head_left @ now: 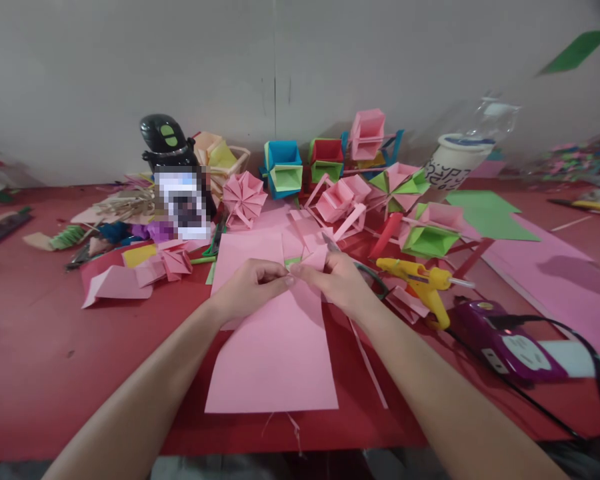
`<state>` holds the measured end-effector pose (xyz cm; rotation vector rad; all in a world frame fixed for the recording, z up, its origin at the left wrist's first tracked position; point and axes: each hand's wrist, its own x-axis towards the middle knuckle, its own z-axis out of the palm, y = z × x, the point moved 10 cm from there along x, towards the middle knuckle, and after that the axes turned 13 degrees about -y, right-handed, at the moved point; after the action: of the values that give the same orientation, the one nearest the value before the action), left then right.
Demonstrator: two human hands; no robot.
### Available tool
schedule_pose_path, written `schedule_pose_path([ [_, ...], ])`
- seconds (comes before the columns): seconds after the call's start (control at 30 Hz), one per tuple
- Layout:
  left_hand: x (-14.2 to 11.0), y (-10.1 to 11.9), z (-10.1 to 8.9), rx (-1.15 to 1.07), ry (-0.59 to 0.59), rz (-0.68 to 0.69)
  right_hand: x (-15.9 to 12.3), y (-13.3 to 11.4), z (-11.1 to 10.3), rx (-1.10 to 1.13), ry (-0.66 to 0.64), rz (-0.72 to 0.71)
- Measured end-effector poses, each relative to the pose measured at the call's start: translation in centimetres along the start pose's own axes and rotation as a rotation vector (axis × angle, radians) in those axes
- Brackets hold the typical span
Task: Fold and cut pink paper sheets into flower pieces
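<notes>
One left grip (253, 288) and one right grip (341, 279) pinch one pink sheet (275, 363).

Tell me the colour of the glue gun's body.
The glue gun has a yellow body, as the head view shows.

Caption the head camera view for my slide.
Left hand and right hand handling pink paper at a red table, paper boxes behind.

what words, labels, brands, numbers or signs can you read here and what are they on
No text can be read with certainty.
White cup: black lettering-like marks, too blurred to read.
Phone-like screen: pixelated, unreadable.
Purple block: pale label, too blurred to read.
</notes>
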<state>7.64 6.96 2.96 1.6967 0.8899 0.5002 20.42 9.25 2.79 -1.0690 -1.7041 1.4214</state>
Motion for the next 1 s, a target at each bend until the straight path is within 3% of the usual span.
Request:
schedule_pose_path([
  [0.2,0.0,0.3,0.0,-0.010,0.035,0.039,0.1,-0.9,1.0,0.021,-0.111,-0.076],
  [0.43,-0.3,-0.1,-0.8,-0.012,0.065,0.031,-0.2,-1.1,-0.8,-0.032,0.047,-0.080],
  [0.7,-0.3,0.2,-0.6,0.003,0.049,0.006,-0.4,-2.5,-1.3,-0.005,0.059,-0.197],
  [0.83,-0.2,-0.1,-0.5,0.041,0.046,-0.011,-0.6,-1.7,-3.2,0.077,0.191,-0.153],
  [1.0,-0.2,0.4,-1.1,0.130,0.053,-0.003,-1.7,-2.1,-5.8,0.067,0.392,-0.196],
])
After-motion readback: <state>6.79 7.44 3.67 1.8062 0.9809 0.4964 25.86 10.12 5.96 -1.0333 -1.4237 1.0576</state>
